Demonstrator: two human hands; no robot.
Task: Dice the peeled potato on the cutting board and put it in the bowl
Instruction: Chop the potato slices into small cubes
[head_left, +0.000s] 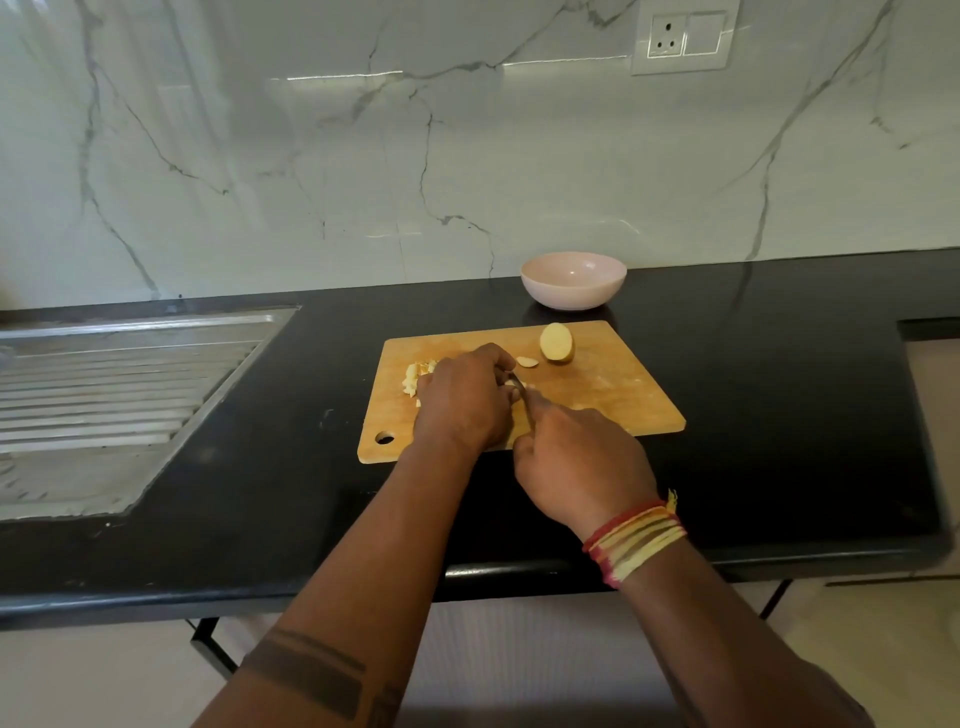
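With the right hand (576, 457) gripping the thin metal knife (522, 392) and the left hand (465, 400) curled over a hidden potato piece, tuck those fingertips back, cutting evenly on the rectangular wooden cutting board (613, 395), the uncut pale potato half (556, 342) near the empty pink bowl (573, 280).

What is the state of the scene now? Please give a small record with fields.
board: wooden cutting board on black counter
left hand: over potato pieces
right hand: grips knife
uncut: potato half, small slice beside it
bowl: behind board, looks empty
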